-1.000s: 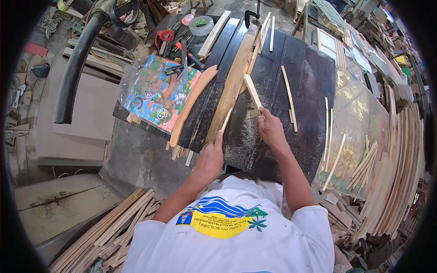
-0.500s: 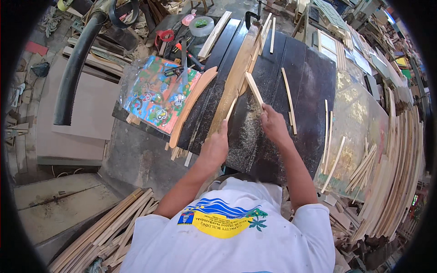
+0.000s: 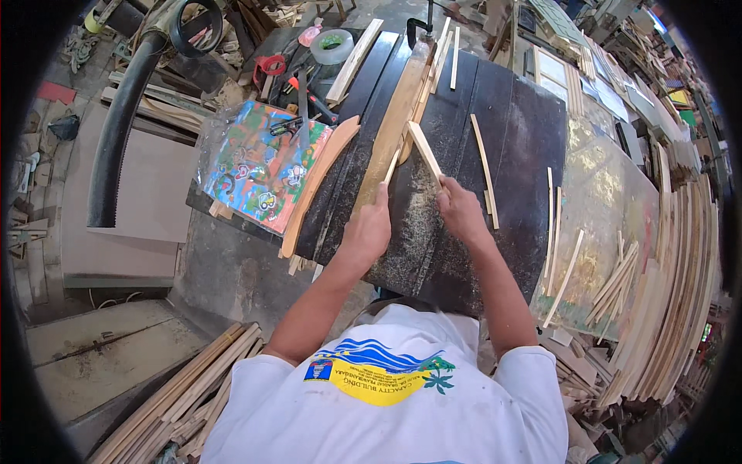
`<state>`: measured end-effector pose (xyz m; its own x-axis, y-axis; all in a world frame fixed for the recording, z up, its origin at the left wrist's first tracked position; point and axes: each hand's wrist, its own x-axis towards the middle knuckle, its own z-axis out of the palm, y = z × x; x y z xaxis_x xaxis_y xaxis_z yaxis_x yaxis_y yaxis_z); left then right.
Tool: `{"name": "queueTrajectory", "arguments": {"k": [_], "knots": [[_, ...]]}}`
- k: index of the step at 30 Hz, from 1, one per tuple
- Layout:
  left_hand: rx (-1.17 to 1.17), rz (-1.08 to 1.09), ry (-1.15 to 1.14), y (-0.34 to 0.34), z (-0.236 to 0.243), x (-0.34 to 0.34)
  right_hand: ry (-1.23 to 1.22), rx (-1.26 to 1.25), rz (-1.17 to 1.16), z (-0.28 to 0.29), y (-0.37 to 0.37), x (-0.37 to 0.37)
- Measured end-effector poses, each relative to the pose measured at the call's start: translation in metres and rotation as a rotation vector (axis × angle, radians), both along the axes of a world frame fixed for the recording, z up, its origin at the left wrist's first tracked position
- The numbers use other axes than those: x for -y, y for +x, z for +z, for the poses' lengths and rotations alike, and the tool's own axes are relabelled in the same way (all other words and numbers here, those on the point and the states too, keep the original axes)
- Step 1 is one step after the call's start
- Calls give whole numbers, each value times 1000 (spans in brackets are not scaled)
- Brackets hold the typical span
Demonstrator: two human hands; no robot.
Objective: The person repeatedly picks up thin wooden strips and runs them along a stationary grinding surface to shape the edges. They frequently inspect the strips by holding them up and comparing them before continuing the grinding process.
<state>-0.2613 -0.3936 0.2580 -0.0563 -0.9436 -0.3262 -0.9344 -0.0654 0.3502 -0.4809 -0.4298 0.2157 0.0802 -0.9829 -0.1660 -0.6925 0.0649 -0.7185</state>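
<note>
On a dark, dusty worktable, my left hand grips the near end of a thin wooden strip, which lies along a long wooden board. A black clamp sits at that board's far end. My right hand is closed on a short pale stick, angled so its far end meets the strip beside the board; whether a blade is there I cannot make out. Loose thin strips lie to the right. A curved orange-brown wood piece lies left, beside a colourful plastic-covered sheet.
A black hose or pipe hangs at upper left. Tools and a tape roll lie at the back left. Long stacked slats stand right, more strips lie lower left, and a grey panel is at left.
My left hand has moved forward along the board with the thin strip. My right hand keeps its grip on the short stick, with little change in position.
</note>
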Motion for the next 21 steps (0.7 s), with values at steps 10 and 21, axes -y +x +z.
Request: {"name": "queueTrajectory", "arguments": {"k": [10,21], "knots": [[-20,32,22,-8,5,13,-98,-59,-48,-16,-25,100],[-11,20,-51,-12,-13,49,-111,-102,-16,-9,-21,145]]}}
